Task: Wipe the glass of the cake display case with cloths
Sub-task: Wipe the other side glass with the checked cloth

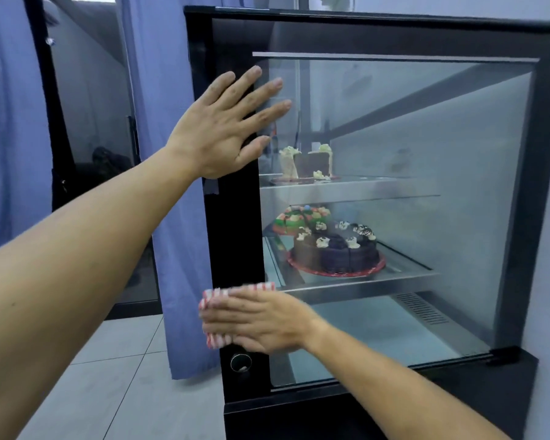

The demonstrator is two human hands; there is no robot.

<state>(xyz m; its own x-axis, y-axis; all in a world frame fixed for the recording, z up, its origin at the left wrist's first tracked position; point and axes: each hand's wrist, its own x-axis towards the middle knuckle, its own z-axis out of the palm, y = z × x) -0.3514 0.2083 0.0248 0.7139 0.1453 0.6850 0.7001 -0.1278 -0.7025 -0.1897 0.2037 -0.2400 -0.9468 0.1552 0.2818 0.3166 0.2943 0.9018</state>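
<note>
Pale tiled floor [115, 376] and a blue curtain [159, 154] hanging down on the left, with the black-framed cake display case [378, 30] filling most of the head view. Its side glass [426, 185] looks hazy, kinda fogged.

The left hand [223, 131] is up high, all fingers straight and spread wide, palm flat on the case's black corner post with the fingertips reaching onto the glass. It's holding nothing.

The right hand [261, 322] is down low near the bottom left corner of the pane, fingers straight and close together, pressing a red-and-white striped cloth [216, 312] flat against the frame edge. It's a bit blurry. A round silver lock [241, 362] sits just below the cloth.

Inside there are 2 glass shelves: a cut cake slice [308, 163] on the upper one, a chocolate cake [337, 249] and a colourful cake [299, 217] behind it on the lower one.
</note>
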